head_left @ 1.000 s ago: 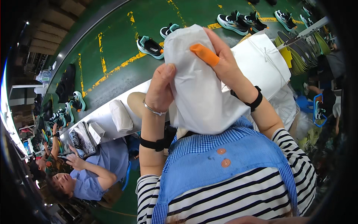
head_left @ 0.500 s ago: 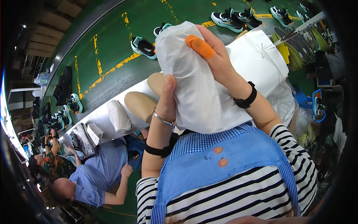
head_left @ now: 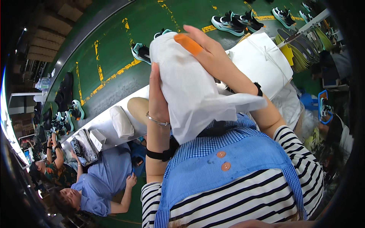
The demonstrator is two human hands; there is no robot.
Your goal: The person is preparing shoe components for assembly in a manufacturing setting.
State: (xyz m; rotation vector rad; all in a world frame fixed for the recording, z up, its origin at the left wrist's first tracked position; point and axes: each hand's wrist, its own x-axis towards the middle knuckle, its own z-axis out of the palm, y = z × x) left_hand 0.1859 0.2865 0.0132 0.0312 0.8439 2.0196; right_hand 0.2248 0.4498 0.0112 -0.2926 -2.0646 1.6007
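White tissue paper (head_left: pixel 186 87) is wrapped around a rounded, long bundle that I hold up in front of my apron; what lies inside is hidden. My left hand (head_left: pixel 157 93) is closed around the bundle's left side, its thumb up along the edge and its other fingers out of sight behind. Across the top right of the paper lies my right hand (head_left: pixel 207 45), with an orange cover on the thumb and the visible fingers stretched out past the edge. A loose flap of paper sticks out toward my right forearm.
A long white table (head_left: pixel 142 93) carries a beige rounded form (head_left: pixel 137 108), a white wrapped bundle (head_left: pixel 122 121) and an open shoebox (head_left: pixel 84 144). White sheets (head_left: pixel 262 60) are stacked at right. Beyond are black-and-teal sneakers (head_left: pixel 228 23) on a green surface. Two co-workers sit at left.
The bundle has shifted left and tilted, and its lower paper now flares out to the right. My right hand has slid left over the top, its fingers straightening. A co-worker's head has turned.
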